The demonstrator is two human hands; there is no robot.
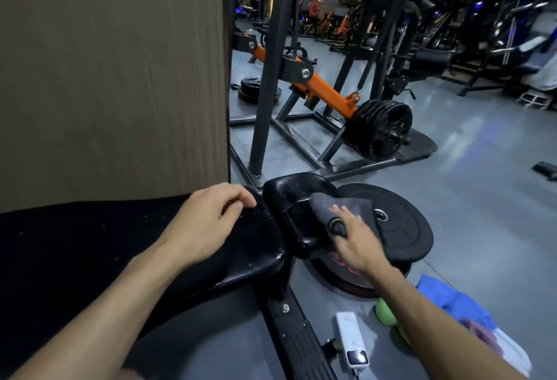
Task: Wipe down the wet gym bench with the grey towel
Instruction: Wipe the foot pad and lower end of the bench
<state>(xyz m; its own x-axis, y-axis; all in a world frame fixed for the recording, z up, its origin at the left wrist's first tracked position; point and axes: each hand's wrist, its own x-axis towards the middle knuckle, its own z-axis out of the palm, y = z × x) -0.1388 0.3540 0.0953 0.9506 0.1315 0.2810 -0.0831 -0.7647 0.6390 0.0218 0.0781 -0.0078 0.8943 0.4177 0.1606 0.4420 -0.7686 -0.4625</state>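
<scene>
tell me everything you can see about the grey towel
The grey towel looks like soft, dark grey cloth, bunched and folded rather than spread flat. It lies on the small black bench pad, at its right edge, with one part hanging over toward the weight plate. The right hand presses on it with straight fingers.

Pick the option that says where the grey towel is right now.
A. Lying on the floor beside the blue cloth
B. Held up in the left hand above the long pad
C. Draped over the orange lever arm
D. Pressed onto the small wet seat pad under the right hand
D: the right hand presses the grey towel onto the wet seat pad, droplets showing beside it.
</scene>
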